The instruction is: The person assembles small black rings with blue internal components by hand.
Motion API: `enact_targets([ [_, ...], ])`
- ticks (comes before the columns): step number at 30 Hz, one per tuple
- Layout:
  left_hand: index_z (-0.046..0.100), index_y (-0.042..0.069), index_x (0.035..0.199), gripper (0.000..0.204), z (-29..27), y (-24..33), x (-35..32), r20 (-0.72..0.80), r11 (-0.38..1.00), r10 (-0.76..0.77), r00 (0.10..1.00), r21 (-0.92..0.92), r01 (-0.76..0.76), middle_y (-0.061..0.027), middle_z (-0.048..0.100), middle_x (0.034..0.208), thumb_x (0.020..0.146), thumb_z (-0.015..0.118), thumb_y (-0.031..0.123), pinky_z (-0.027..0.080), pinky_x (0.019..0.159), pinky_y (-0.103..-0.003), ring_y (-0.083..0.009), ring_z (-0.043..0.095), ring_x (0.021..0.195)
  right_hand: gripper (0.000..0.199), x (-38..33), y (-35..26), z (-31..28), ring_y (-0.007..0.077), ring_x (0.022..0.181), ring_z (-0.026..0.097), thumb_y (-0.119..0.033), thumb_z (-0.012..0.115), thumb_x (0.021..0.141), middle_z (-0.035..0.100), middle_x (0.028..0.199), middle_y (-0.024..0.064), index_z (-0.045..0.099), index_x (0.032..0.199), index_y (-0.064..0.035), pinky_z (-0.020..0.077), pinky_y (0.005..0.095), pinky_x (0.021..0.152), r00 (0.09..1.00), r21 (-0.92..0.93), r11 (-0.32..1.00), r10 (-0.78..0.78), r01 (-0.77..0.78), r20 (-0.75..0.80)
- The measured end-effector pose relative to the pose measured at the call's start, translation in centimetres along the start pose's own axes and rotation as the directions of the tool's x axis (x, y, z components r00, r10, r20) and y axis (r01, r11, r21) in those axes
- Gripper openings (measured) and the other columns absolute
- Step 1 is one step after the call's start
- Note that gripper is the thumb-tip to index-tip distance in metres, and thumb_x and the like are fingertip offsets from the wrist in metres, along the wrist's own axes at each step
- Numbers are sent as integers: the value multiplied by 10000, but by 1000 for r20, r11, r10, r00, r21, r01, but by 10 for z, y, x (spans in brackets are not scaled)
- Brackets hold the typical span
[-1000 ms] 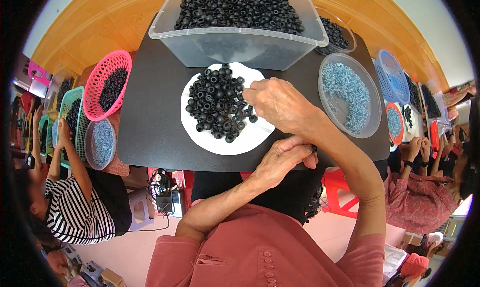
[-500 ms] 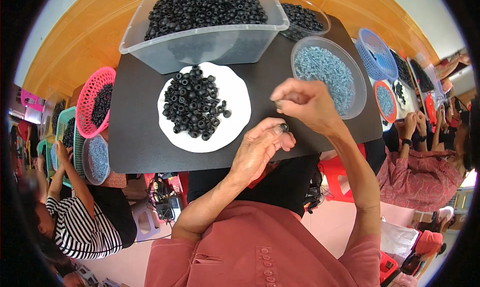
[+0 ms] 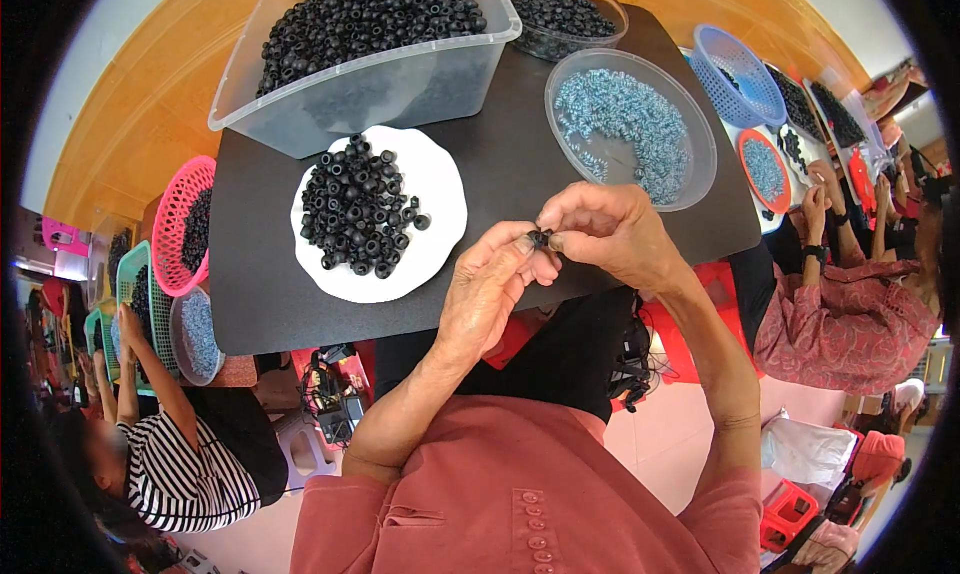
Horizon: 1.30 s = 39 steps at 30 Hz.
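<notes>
Just over the table's front edge my two hands meet fingertip to fingertip. My left hand [image 3: 492, 282] pinches a small round black part with a hole [image 3: 541, 239] between thumb and fingers. From the right, the closed thumb and forefinger of my right hand [image 3: 610, 236] press against that part; whatever else they hold is too small and covered to make out. Left of my hands, a white scalloped plate [image 3: 440, 189] bears a heap of similar black parts [image 3: 355, 209]. Beyond my right hand, a clear round bowl [image 3: 622, 172] holds many tiny pale-blue, shiny pieces [image 3: 625, 109].
A large clear tub [image 3: 350, 114] of black parts stands behind the plate, a smaller clear container [image 3: 560, 19] beside it. A pink basket [image 3: 180, 224] adjoins the dark table [image 3: 270, 314] at left. People work on both sides, with a blue basket [image 3: 740, 79] at right.
My right hand has come down and left from beside the blue-piece bowl to meet the black part in my left hand. The view has shifted slightly.
</notes>
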<state>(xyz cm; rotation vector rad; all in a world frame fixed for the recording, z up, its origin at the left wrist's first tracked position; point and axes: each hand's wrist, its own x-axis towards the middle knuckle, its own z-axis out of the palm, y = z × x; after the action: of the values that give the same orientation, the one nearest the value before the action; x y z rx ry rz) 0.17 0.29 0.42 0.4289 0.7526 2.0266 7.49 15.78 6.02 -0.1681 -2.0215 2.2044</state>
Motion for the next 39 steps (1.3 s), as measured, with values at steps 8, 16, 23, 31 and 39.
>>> enact_targets([
  [8, 538, -35, 1055, 214, 2, 0, -1, -25, 999, -7, 1000, 41, 8, -99, 599, 869, 958, 446, 131, 470, 770, -263, -135, 582, 786, 107, -1, 6, -2, 67, 689, 589, 33, 624, 745, 635, 785, 32, 634, 850, 13, 488, 212, 625, 992, -209, 970, -127, 120, -19],
  [16, 527, -26, 1064, 214, 2, 0, 0, -34, 998, -33, 999, 44, 34, -98, 602, 875, 961, 439, 139, 469, 763, -273, -140, 585, 786, 79, 0, 6, -4, 82, 694, 591, 36, 644, 735, 641, 812, 45, 652, 808, 6, 481, 204, 627, 980, -270, 944, -198, 190, -5],
  [23, 530, -28, 1060, 217, -1, 0, 0, -37, 997, -52, 998, 56, 54, -98, 605, 865, 963, 438, 143, 469, 765, -273, -141, 588, 799, 100, 3, 3, -7, 106, 696, 600, 60, 617, 793, 623, 771, 46, 647, 883, 29, 492, 220, 613, 995, -7, 999, -35, 36, 97],
  [31, 528, -28, 1081, 227, 2, 2, -1, 14, 996, -63, 998, 66, 62, -95, 607, 850, 963, 450, 149, 467, 776, -270, -150, 592, 804, 91, 2, 0, -11, 106, 676, 613, 63, 618, 795, 641, 754, 61, 637, 882, 42, 504, 235, 618, 987, -21, 998, 64, -62, 147],
  [39, 523, -33, 1089, 227, -1, 0, -1, -33, 998, -59, 998, 24, 60, -91, 601, 833, 957, 466, 143, 468, 778, -278, -153, 585, 786, 92, 3, 10, -10, 109, 671, 615, 65, 643, 776, 635, 738, 57, 638, 866, 42, 510, 239, 627, 994, -16, 999, 30, -28, 108],
])
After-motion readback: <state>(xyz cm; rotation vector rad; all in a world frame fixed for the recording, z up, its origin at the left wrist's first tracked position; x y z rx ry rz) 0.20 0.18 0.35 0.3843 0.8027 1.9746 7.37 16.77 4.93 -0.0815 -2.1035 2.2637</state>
